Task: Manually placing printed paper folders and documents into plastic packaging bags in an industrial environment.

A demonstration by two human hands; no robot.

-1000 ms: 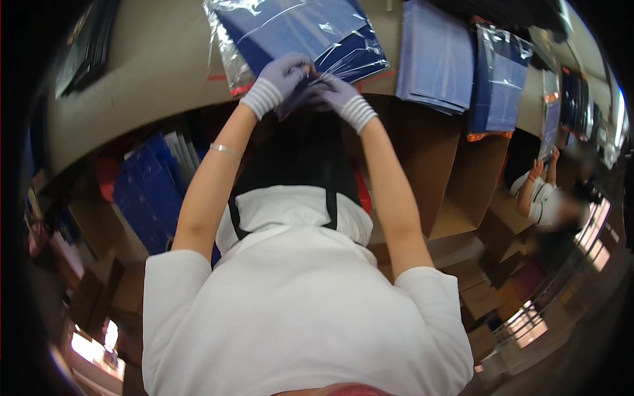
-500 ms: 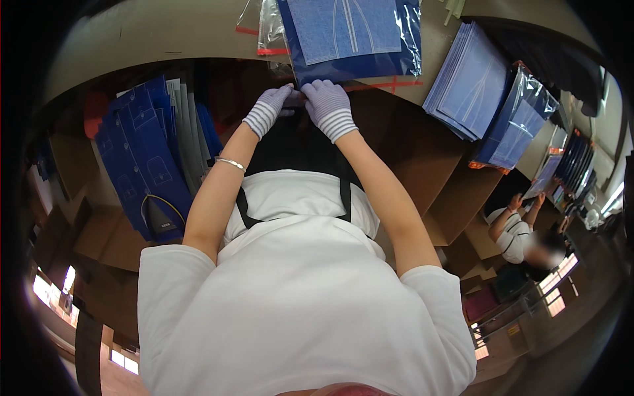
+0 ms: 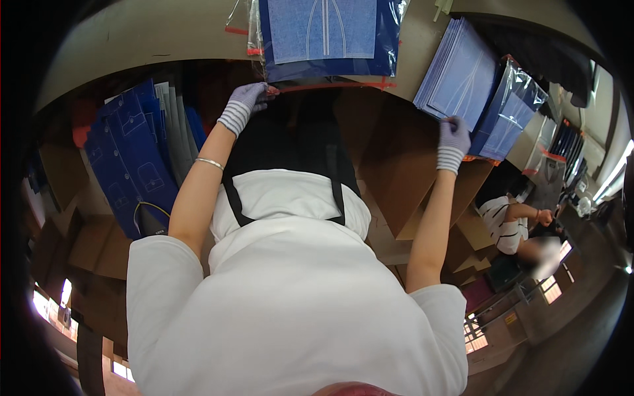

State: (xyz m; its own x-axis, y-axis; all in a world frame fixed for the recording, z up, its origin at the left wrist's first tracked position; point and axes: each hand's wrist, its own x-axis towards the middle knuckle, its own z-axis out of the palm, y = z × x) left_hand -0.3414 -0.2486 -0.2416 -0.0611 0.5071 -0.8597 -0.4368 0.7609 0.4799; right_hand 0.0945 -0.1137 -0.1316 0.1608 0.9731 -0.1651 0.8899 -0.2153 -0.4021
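My right hand (image 3: 454, 142), in a lilac knit glove with a striped cuff, is at the lower edge of a stack of denim-print sheets (image 3: 462, 72). Its fingers are bent and pinched at that edge; how many sheets are between them cannot be made out. At the table's near edge, my left hand (image 3: 246, 105) wears a matching glove, its fingers stretched and somewhat apart. Just above it lies a clear plastic bag (image 3: 392, 39) with a denim-print sheet (image 3: 330, 33) on dark blue inside. Red tape (image 3: 323, 86) runs along the table edge beside the fingertips.
Another bagged denim-print packet (image 3: 512, 125) lies right of the stack. Blue printed pieces (image 3: 135, 148) and grey ones (image 3: 173, 125) stand at the left. Below the table are cardboard boxes (image 3: 396, 171). A co-worker (image 3: 508, 224) is at the far right.
My right hand has left the bag at the middle and moved right to the stack. My left hand has shifted slightly left, away from it. The co-worker's arms have changed position.
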